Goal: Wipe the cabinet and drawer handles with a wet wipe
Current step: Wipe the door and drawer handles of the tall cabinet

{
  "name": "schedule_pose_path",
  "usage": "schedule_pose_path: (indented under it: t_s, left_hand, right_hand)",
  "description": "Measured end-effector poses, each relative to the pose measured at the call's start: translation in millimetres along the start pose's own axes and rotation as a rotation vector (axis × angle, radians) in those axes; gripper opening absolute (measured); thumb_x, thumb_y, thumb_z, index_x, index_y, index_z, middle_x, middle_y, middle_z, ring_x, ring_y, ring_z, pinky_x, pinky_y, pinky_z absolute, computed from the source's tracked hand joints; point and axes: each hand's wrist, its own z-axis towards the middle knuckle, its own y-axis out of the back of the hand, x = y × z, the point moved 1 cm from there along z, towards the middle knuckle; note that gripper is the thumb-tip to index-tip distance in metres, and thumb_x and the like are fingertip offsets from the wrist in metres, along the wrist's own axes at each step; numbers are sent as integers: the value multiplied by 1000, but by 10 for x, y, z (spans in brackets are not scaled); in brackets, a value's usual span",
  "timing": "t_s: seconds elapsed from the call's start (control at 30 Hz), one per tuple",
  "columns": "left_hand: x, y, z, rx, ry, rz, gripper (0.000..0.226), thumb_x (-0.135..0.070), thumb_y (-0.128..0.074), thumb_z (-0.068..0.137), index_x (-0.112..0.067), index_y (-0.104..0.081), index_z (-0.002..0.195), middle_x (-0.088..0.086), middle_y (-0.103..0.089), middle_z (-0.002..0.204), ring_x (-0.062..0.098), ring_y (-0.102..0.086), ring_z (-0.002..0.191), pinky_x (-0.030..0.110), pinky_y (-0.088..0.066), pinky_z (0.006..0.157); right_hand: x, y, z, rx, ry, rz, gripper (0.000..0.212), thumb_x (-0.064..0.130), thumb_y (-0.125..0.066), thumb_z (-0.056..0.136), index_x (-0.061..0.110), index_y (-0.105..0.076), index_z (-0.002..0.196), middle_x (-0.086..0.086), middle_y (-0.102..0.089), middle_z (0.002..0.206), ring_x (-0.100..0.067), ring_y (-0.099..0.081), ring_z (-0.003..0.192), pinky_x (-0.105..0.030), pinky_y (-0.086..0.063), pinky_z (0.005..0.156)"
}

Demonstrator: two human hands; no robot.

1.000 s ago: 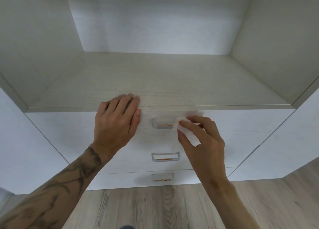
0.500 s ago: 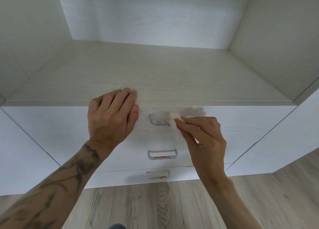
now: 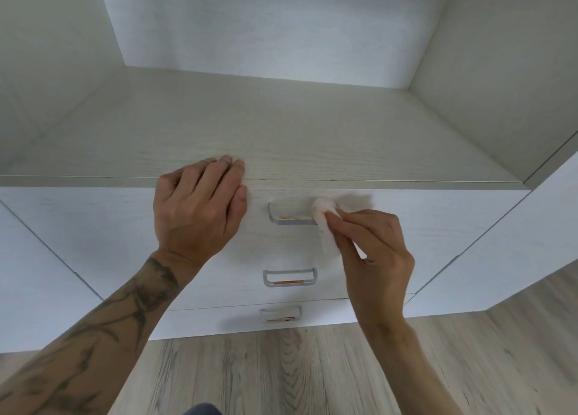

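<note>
Grime (image 3: 289, 217) (orange) explained the grip: the right hand (image 3: 372, 252) pinched the wet wipe (image 3: 325, 214) onto the top handle (image 3: 291, 222). Left of it, the left hand (image 3: 197, 208) lay flat, empty, seemingly bracing the drawer (image 3: 438, 227).

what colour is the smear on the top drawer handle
Orange-brown, streaked along the lower bar of the silver top drawer handle; the head view shows it.

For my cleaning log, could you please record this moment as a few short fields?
Left hand: rests flat on the white wooden top drawer front.
Right hand: pinches a crumpled white wet wipe against the right end of the top silver metal handle.
Top handle: orange-brown streaks along its bar.
Middle silver handle: orange-brown streaks, untouched.
Bottom silver handle: orange-brown streaks, untouched.
</note>
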Motion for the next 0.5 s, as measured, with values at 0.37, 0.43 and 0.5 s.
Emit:
schedule_pose_path:
  t_s: [0.37, 0.43, 0.5]
  left_hand:
    - [-9, -14, 4, -12, 2, 8, 34, -29, -50, 109, -11, -74, 124, 4, -77, 118, 25, -68, 103, 40, -40, 82]
    - [-11, -16, -1, -18, 0, 11, 34, -29, -49, 109, -12, -74, 124, 4, -77, 118, 25, -67, 103, 40, -39, 82]
    - [-5, -7, 1, -12, 5, 7, 34, -29, -49, 109, -12, -74, 123, 3, -77, 118, 25, -68, 103, 40, -39, 82]
  right_hand:
    - [21, -65, 15, 13, 34, 18, 20, 5, -87, 83, 12, -83, 102, 4, -76, 101, -28, -68, 96, -39, -57, 80]
    - [47, -110, 37, 51, 81, 36, 15, 9, -85, 86, 10, -84, 101, 2, -77, 100, -28, -68, 96, -37, -56, 82]
    - [-16, -65, 61, 76, 108, 23, 13, 11, -83, 88, 10, -84, 102, 1, -78, 100, -29, -66, 96, -33, -55, 84]
